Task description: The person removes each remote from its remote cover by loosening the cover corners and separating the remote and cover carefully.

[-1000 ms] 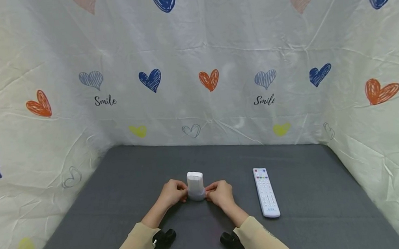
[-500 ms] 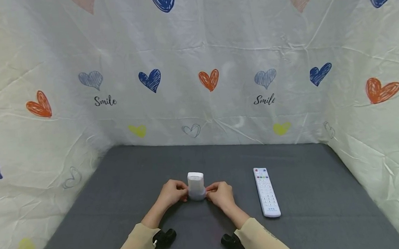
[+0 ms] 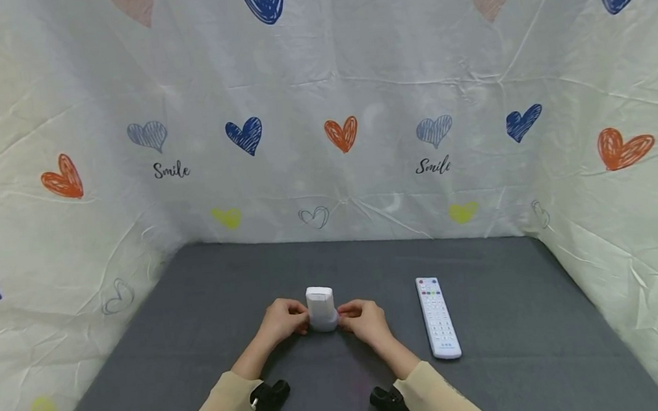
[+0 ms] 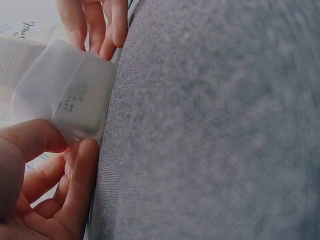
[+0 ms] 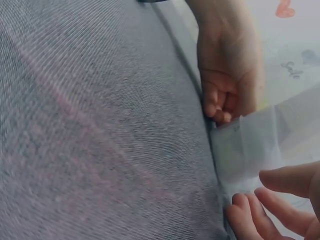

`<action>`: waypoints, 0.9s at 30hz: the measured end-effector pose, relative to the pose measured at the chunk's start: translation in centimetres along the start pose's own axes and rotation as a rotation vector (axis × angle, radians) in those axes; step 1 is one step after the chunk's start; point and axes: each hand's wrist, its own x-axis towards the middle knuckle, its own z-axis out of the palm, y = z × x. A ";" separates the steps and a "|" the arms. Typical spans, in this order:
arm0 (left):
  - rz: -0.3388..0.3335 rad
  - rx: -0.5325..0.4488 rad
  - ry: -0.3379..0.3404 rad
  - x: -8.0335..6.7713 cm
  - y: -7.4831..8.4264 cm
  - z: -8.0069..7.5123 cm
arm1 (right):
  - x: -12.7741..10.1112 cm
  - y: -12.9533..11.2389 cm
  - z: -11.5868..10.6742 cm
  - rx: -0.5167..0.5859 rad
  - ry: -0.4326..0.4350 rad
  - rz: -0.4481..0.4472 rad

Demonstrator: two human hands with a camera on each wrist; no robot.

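A white oblong device [image 3: 320, 301] stands upright near the middle of the dark cloth-covered table. A translucent whitish sleeve [image 4: 42, 82] wraps its lower part; small dark marks show through it in the left wrist view. My left hand [image 3: 283, 319] pinches the sleeve's left edge low down, thumb against fingers. On the opposite edge, my right hand [image 3: 365, 320] pinches the sleeve between thumb and fingertips. In the right wrist view the sleeve [image 5: 245, 150] spans between both hands, close over the cloth. A white remote control [image 3: 439, 318] lies to the right, buttons up.
Dark grey cloth [image 3: 241, 272] covers the table. White curtains [image 3: 375, 64] printed with hearts enclose it at the back and both sides. Black wrist cameras hang under both beige sleeves [image 3: 220, 407].
My right forearm has shifted slightly to the right. Both hands stay at the sleeve's edges, and the device keeps its place. The head view has shifted a little.
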 end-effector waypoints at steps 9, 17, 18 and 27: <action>-0.007 0.003 0.006 -0.1 0.0 -0.1 | -0.2 -1.2 -1.2 0.025 -0.026 -0.084; -0.009 0.008 0.023 0.0 -0.2 0.1 | -0.5 -3.3 -1.8 0.111 -0.046 -0.124; -0.012 0.005 0.023 0.0 -0.2 0.1 | -0.5 -3.5 -1.8 0.108 -0.041 -0.129; -0.017 -0.014 0.018 -0.1 -0.3 0.3 | 0.1 -4.4 -2.2 0.098 -0.031 -0.134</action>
